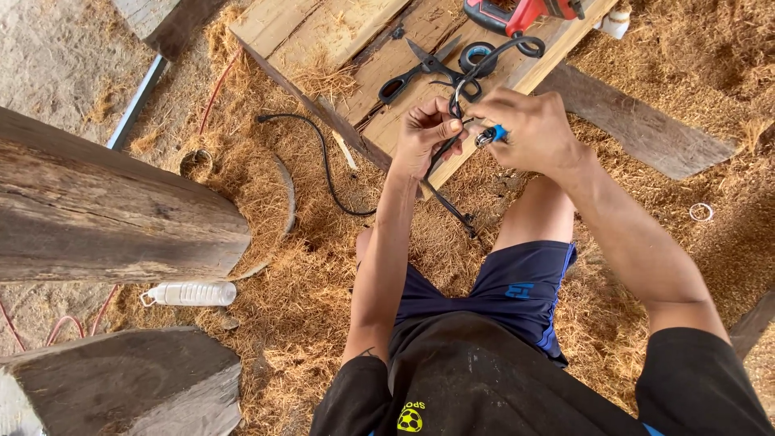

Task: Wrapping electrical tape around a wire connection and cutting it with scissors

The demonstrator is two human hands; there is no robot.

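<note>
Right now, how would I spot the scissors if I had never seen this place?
Look at the pale wooden plank lying on the sawdust ahead of the person's knees. The scissors lie open on it, just beyond the left hand and left of the red power tool. Black looped handles and two crossed metal blades set them apart from the thin black cable nearby.
</note>
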